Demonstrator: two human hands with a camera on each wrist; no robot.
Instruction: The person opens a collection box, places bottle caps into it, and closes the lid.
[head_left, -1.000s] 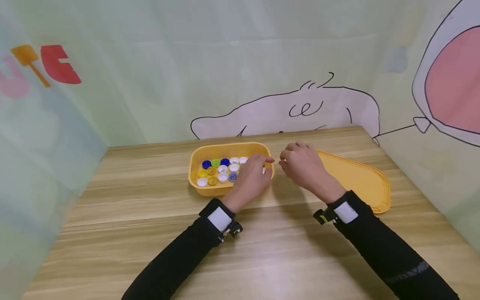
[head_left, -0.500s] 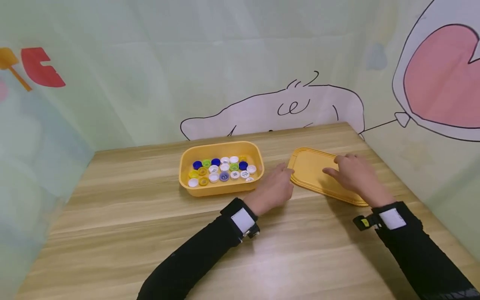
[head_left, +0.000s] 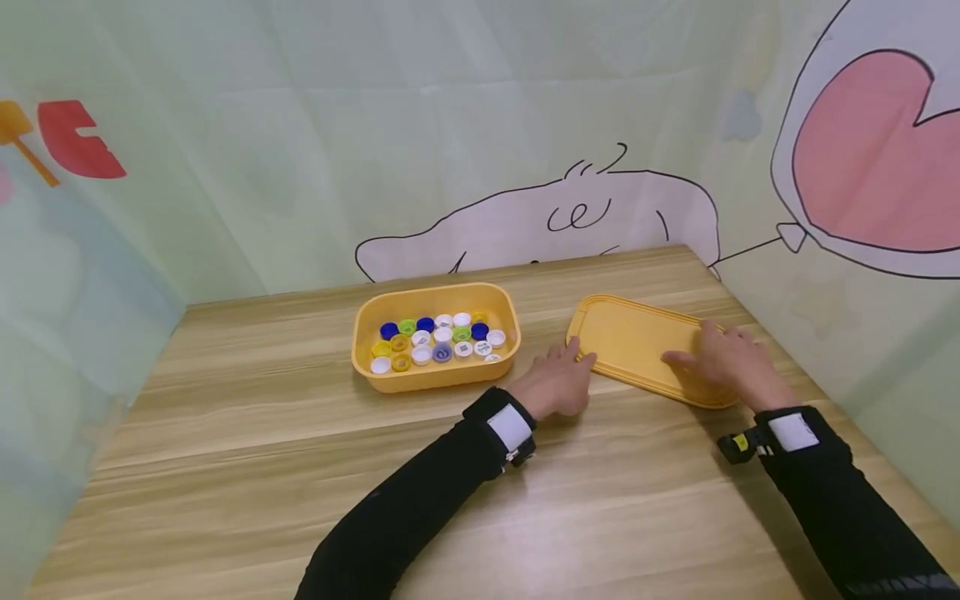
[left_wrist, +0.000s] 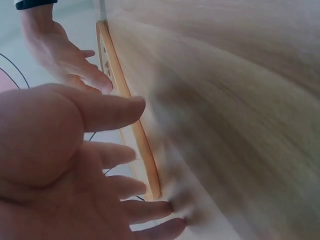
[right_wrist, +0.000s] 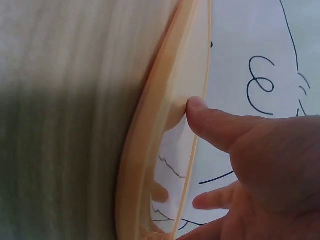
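A flat yellow lid lies on the table to the right of the yellow box. My left hand is at the lid's left end, its fingers spread beside the rim. In the left wrist view its thumb and fingers are extended along the lid's edge; contact is unclear. Over the lid's right end is my right hand, thumb pointing left. The right wrist view has the right thumb at the lid's raised rim, with the other fingers partly out of frame. Neither hand grips anything visible.
The open yellow box stands left of my left hand. Several bottle caps, white, blue, green and yellow, lie in it in rows. Behind the wooden table hangs a printed cloth, which also runs along both sides.
Both hands have moved right, from the box area to the two ends of the lid. Caps once hidden under my left hand now show. The head view has turned slightly right.
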